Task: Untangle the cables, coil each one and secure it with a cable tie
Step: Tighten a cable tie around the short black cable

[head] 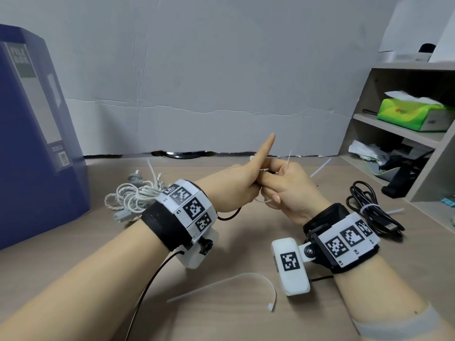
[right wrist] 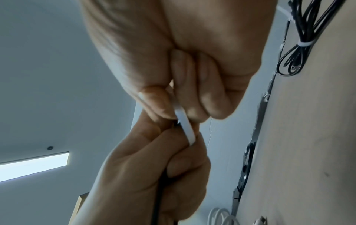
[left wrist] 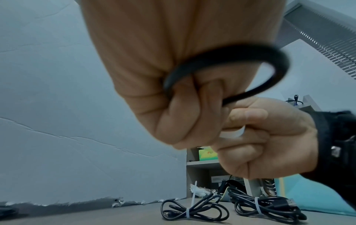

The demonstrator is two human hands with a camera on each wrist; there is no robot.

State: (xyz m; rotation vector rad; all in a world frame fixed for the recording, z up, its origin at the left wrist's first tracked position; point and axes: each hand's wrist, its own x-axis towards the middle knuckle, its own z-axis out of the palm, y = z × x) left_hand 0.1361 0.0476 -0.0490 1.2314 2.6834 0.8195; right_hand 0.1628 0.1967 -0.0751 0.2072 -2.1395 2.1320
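Above the middle of the table my hands meet. My left hand (head: 236, 179) grips a thin black cable (left wrist: 250, 60) in its curled fingers, with the index finger pointing straight up. A loop of that cable (head: 229, 216) hangs below the hand. My right hand (head: 286, 183) pinches a white cable tie (right wrist: 185, 126) between thumb and fingers right against the left hand (right wrist: 154, 167). The tie's thin tail (head: 288, 158) sticks up. How far the tie wraps round the cable is hidden by the fingers.
A tangle of white cables (head: 133, 198) lies behind my left wrist. A tied black bundle (head: 371, 210) lies at the right, and a second tied bundle (left wrist: 194, 211) shows in the left wrist view. A spare tie (head: 229, 284) lies near me. Blue file box (head: 32, 134) left, shelf (head: 406, 134) right.
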